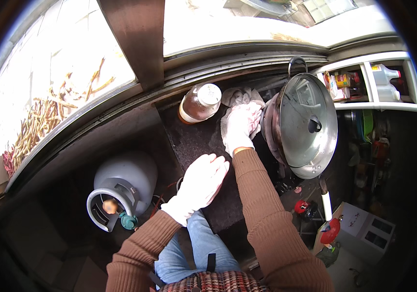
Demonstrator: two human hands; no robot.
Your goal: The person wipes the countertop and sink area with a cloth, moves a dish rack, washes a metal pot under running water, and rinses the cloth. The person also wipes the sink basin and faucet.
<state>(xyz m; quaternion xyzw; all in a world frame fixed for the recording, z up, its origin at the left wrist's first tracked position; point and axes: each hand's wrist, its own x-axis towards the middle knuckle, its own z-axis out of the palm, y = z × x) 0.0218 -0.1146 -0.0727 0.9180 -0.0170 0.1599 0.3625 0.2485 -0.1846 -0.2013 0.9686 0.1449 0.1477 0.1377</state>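
Far left, past window frame [133, 29]: dried brown strands [44, 119]. Next, lower and left of dark table [189, 142]: grey gas cylinder [129, 171]. Then left hand [198, 184] over table, grip open, fingers straight and together. Farther back, on table: jar [196, 107] with light lid [209, 93]. Right of jar: crumpled whitish cloth [237, 96]. On cloth: right hand [242, 124], grip in contact; cannot tell if pinching or only pressing. Just right: wide metal pan [318, 171] under glass lid [296, 134]. Far right, rear: white rack [364, 105] with bottles [383, 75].
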